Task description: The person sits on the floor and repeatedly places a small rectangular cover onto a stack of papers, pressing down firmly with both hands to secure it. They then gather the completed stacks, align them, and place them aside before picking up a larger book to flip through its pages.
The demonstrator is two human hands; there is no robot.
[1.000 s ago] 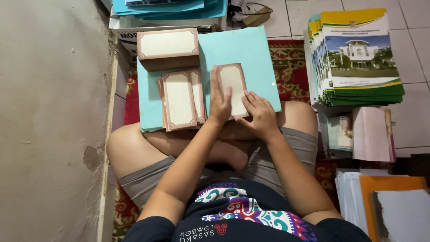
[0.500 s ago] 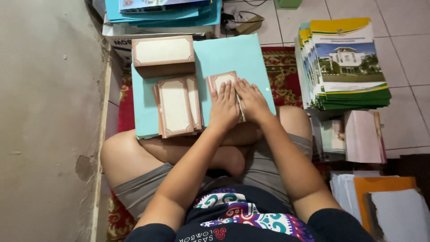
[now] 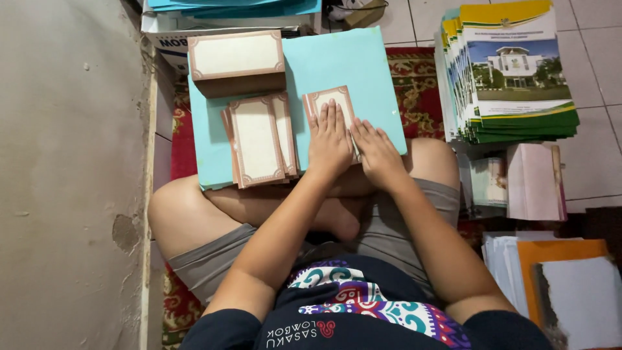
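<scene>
A small cream card with a brown border (image 3: 332, 98) lies on a light blue board (image 3: 353, 68) that rests on my crossed legs. My left hand (image 3: 329, 141) lies flat on the card, fingers together. My right hand (image 3: 378, 154) presses flat beside it, on the card's right edge and the board. Left of the hands lies a loose pile of the same cards (image 3: 259, 139). Behind that pile stands a thick block of cards (image 3: 236, 61).
A tall stack of booklets with green and yellow covers (image 3: 512, 71) stands on the tiled floor at right. Pink and orange papers (image 3: 551, 259) lie lower right. Blue folders (image 3: 233, 6) sit at the top. A grey wall (image 3: 65, 162) runs along the left.
Both hands have slid together and flattened on the single card. The left hand moved from the card's left edge onto its middle, and the right hand closed in beside it.
</scene>
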